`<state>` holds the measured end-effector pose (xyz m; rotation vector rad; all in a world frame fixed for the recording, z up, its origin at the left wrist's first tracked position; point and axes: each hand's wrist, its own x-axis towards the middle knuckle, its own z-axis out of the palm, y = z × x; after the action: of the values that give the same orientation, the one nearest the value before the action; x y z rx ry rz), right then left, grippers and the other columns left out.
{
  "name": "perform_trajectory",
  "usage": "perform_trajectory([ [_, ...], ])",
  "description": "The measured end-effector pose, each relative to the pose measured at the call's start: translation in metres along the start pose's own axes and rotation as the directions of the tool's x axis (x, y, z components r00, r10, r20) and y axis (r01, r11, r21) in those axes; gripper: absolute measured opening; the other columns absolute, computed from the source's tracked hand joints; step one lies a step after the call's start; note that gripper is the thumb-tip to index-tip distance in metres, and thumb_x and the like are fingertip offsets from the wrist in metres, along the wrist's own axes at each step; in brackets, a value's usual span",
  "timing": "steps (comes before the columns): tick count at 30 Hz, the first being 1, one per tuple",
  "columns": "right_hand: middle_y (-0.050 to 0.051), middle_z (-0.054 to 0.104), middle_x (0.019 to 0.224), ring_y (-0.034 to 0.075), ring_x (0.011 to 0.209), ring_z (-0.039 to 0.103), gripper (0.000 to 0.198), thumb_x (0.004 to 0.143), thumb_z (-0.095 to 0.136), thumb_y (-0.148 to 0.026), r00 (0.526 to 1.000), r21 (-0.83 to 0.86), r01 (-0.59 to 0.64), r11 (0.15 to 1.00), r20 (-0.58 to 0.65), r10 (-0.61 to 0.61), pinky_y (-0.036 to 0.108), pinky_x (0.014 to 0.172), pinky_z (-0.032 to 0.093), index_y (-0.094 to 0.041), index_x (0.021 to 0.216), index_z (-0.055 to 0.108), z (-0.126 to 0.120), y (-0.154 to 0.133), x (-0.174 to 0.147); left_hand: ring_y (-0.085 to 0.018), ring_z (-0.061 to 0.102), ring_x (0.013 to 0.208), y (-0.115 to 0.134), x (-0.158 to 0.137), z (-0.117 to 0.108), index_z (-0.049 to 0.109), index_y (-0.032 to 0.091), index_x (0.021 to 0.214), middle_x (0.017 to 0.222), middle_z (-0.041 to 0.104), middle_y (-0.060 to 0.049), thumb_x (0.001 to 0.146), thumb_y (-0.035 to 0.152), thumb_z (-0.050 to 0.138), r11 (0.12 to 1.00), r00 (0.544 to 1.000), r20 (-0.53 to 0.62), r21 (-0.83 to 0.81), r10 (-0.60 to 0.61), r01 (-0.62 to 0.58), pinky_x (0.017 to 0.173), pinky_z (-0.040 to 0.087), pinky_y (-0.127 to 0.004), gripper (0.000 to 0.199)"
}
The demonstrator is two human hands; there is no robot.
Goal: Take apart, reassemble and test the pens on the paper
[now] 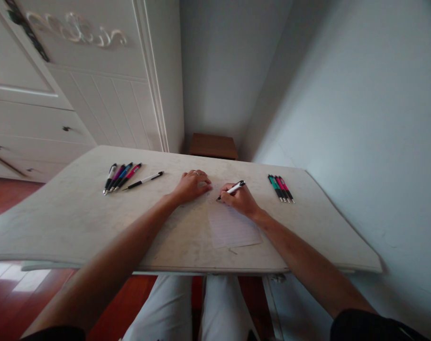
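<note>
Paper, lined, lies toward the near edge of the table, slightly right of its middle, presumably for comfortable reach. The right hand is clamped on a white pen, tip down at the sheet's far end, a pinch that suits fine control. The left hand rests empty, fingers loosely apart, by the sheet's far left corner, perhaps steadying it. Toward the table's far corners, probably leaving the middle free, lie four green and pink pens at right, and a loose pen beside a fanned group of pens at left.
</note>
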<state>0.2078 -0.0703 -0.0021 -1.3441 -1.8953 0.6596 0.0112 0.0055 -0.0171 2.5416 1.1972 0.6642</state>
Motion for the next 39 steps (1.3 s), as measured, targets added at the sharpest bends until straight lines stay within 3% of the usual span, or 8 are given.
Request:
perform_trajectory([
  [5,-0.001,0.059,0.053,0.011,0.049,0.051,0.018,0.078,0.055,-0.025,0.999,-0.034,0.009,0.999,-0.031,-0.010,0.022,0.048,0.035,-0.017,0.066,0.065,-0.002,-0.003,0.000,-0.028,0.057,0.111,0.000,0.000,0.000,0.073,0.026,0.096,0.117,0.066,-0.007,0.085,0.044,0.057,1.000,1.000,-0.005,0.011,0.015,-0.015,0.096,0.040,-0.044,0.027],
  [10,0.000,0.060,0.051,0.012,0.046,0.052,0.017,0.077,0.055,-0.024,0.999,0.046,-0.039,0.998,0.009,0.038,0.021,0.046,0.037,-0.017,0.066,0.064,-0.001,0.001,0.000,-0.028,0.057,0.111,-0.001,0.000,-0.001,0.073,0.026,0.096,0.117,0.065,-0.007,0.085,0.045,0.056,1.000,1.000,0.001,0.010,0.020,-0.020,0.096,0.040,-0.044,0.028],
  [17,0.001,0.063,0.055,0.011,0.046,0.055,0.020,0.082,0.052,-0.029,0.992,0.117,-0.052,0.992,-0.108,0.065,0.020,0.047,0.040,-0.016,0.072,0.064,-0.004,0.006,0.003,-0.029,0.057,0.111,-0.001,0.000,0.000,0.074,0.026,0.096,0.118,0.065,-0.007,0.084,0.045,0.057,1.000,1.000,-0.003,-0.001,0.011,-0.011,0.096,0.039,-0.044,0.028],
  [24,-0.001,0.058,0.051,0.010,0.046,0.049,0.019,0.078,0.053,-0.025,1.000,0.013,0.005,1.000,-0.010,-0.005,0.021,0.046,0.034,-0.015,0.065,0.062,-0.002,0.005,0.002,-0.027,0.055,0.114,-0.001,0.000,0.000,0.072,0.026,0.098,0.119,0.064,-0.007,0.086,0.044,0.057,0.999,1.000,0.014,0.032,0.020,-0.020,0.095,0.039,-0.044,0.027],
  [39,-0.002,0.053,0.051,0.010,0.049,0.046,0.018,0.077,0.053,-0.025,0.996,-0.074,0.046,0.996,-0.074,-0.051,0.022,0.049,0.031,-0.015,0.065,0.063,-0.002,0.005,0.002,-0.027,0.056,0.113,-0.005,0.000,0.003,0.073,0.027,0.097,0.119,0.064,-0.007,0.086,0.046,0.057,0.999,1.000,0.006,0.027,0.017,-0.017,0.094,0.039,-0.044,0.027],
])
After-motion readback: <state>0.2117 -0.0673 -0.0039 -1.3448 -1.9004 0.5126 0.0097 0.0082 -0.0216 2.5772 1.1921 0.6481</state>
